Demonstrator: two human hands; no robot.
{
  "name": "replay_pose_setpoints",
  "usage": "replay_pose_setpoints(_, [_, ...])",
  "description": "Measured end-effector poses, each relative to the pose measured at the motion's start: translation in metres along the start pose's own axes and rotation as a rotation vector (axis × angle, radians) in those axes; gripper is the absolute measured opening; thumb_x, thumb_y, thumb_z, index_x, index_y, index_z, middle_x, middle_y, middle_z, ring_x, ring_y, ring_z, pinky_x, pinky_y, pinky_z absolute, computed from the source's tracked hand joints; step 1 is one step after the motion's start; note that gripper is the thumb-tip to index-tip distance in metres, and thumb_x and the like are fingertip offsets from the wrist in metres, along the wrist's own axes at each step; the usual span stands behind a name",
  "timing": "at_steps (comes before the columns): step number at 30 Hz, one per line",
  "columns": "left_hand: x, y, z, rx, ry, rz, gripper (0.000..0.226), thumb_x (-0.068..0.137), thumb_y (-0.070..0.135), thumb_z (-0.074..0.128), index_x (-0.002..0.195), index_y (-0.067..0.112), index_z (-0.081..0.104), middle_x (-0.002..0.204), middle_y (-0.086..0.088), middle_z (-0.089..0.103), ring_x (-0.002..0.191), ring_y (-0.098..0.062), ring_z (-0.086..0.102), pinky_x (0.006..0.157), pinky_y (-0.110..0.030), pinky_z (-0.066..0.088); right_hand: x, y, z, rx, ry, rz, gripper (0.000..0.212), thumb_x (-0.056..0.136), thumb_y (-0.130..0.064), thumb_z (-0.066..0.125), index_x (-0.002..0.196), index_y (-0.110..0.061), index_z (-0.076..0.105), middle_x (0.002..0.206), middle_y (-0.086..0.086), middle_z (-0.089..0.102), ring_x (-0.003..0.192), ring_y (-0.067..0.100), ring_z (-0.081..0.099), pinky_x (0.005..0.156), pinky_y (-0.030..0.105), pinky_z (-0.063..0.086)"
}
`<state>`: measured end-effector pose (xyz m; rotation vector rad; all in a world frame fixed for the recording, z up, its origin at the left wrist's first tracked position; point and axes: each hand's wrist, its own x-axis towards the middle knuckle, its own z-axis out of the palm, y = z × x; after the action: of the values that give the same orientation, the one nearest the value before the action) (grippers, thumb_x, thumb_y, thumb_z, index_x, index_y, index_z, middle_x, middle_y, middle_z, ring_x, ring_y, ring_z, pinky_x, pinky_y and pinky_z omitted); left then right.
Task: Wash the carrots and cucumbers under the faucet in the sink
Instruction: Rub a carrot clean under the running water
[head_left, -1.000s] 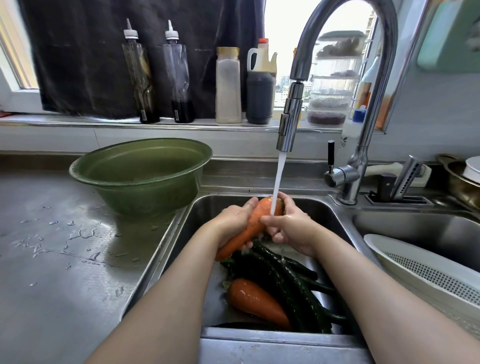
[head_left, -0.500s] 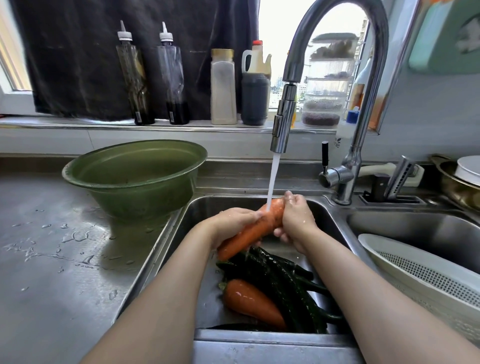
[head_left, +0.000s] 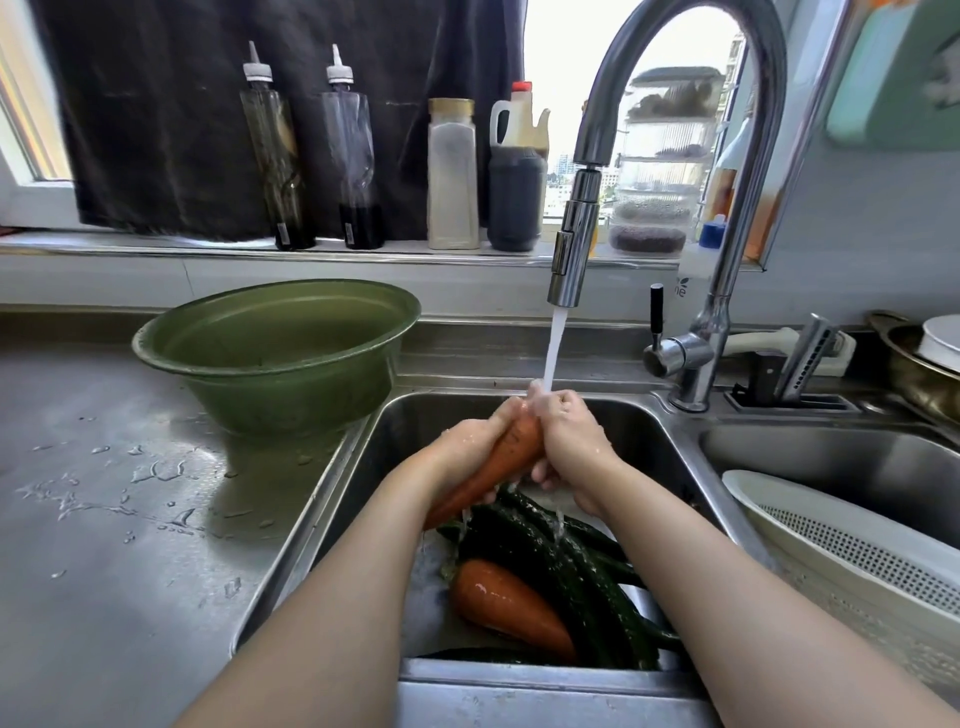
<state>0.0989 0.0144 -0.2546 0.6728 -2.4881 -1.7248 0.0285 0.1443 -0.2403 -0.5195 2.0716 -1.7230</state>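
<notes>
Home kitchen — steel sink (head_left: 670, 447), faucet (head_left: 727, 171), windowsill condiment bottles (head_left: 452, 176)

Both hands, left hand (head_left: 470, 452) and right hand (head_left: 569, 447), grip a carrot (head_left: 501, 467) under the faucet (head_left: 571, 249) stream.

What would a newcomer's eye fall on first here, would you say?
The left hand and right hand grip an orange carrot under the stream from the faucet. Below, in the sink, lie another carrot and dark cucumbers; a green bowl stands on the counter, left.
</notes>
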Motion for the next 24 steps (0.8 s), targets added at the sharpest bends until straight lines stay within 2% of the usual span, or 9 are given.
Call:
replay_pose_setpoints(4, [0.003,-0.004,0.0,-0.066,-0.069,0.001,0.069,0.102,0.068,0.035,0.096,0.011,0.073,0.07,-0.008,0.072,0.06,-0.025,0.065,0.061,-0.034,0.054,0.007,0.003,-0.006,0.117,0.047,0.065,0.035,0.11,-0.049,0.03,0.107,-0.03,0.058,0.061,0.006,0.06,0.033,0.014,0.047,0.036,0.02,0.037])
replay_pose_setpoints(7, [0.004,-0.005,-0.003,-0.085,-0.02,-0.038,0.067,0.105,0.063,0.033,0.098,0.011,0.074,0.078,-0.014,0.075,0.061,-0.028,0.067,0.061,-0.034,0.056,0.011,0.007,-0.013,0.23,-0.107,0.074,0.027,0.111,-0.038,0.035,0.12,-0.029,0.059,0.073,0.008,0.057,0.04,0.014,0.048,0.039,0.021,0.039])
replay_pose_setpoints(10, [0.003,-0.002,-0.006,-0.027,0.065,-0.068,0.079,0.105,0.065,0.027,0.091,0.006,0.077,0.075,-0.012,0.075,0.053,-0.024,0.066,0.05,-0.028,0.053,0.011,0.011,-0.014,0.239,-0.282,0.02,0.026,0.107,-0.026,0.052,0.133,-0.023,0.051,0.067,0.005,0.055,0.046,0.012,0.049,0.041,0.023,0.038])
replay_pose_setpoints(12, [0.003,-0.001,-0.006,0.039,0.073,-0.065,0.088,0.104,0.067,0.02,0.087,0.003,0.078,0.078,-0.016,0.076,0.05,-0.024,0.066,0.051,-0.03,0.055,0.009,0.012,-0.008,0.157,-0.22,0.003,0.029,0.103,-0.03,0.06,0.13,-0.022,0.052,0.06,0.001,0.055,0.044,0.01,0.047,0.039,0.022,0.037])
replay_pose_setpoints(14, [0.004,0.0,-0.005,0.087,0.064,-0.055,0.091,0.103,0.07,0.016,0.091,0.003,0.078,0.084,-0.022,0.076,0.05,-0.026,0.066,0.055,-0.033,0.058,0.006,0.008,0.0,0.075,-0.072,0.008,0.031,0.1,-0.044,0.062,0.121,-0.022,0.055,0.066,0.002,0.057,0.041,0.011,0.047,0.037,0.022,0.038])
replay_pose_setpoints(18, [0.002,0.005,0.001,0.141,0.043,-0.029,0.094,0.094,0.082,0.017,0.092,0.01,0.077,0.076,-0.019,0.076,0.055,-0.028,0.07,0.069,-0.036,0.063,0.009,0.005,0.004,-0.006,0.101,0.017,0.036,0.107,-0.053,0.038,0.105,-0.022,0.057,0.067,0.005,0.054,0.041,0.015,0.044,0.035,0.02,0.033])
replay_pose_setpoints(20, [0.003,0.005,0.0,0.144,0.068,-0.006,0.092,0.092,0.084,0.021,0.091,0.01,0.076,0.074,-0.014,0.076,0.052,-0.026,0.069,0.062,-0.033,0.061,0.011,0.006,-0.001,0.083,0.017,0.05,0.036,0.109,-0.048,0.031,0.11,-0.026,0.059,0.067,0.006,0.053,0.039,0.013,0.043,0.038,0.02,0.035])
replay_pose_setpoints(22, [0.005,0.003,-0.003,0.133,0.116,-0.01,0.087,0.093,0.082,0.026,0.095,0.009,0.074,0.073,-0.012,0.075,0.048,-0.026,0.067,0.051,-0.03,0.057,0.012,0.008,-0.006,0.204,-0.171,0.073,0.027,0.111,-0.036,0.034,0.122,-0.024,0.056,0.077,0.009,0.053,0.044,0.013,0.047,0.04,0.022,0.036])
replay_pose_setpoints(24, [0.009,-0.001,-0.006,0.125,0.155,-0.023,0.085,0.096,0.079,0.027,0.096,0.008,0.074,0.074,-0.013,0.075,0.049,-0.028,0.068,0.054,-0.033,0.058,0.011,0.012,-0.011,0.287,-0.34,0.077,0.022,0.109,-0.02,0.043,0.129,-0.021,0.051,0.087,0.011,0.052,0.051,0.015,0.052,0.042,0.024,0.038])
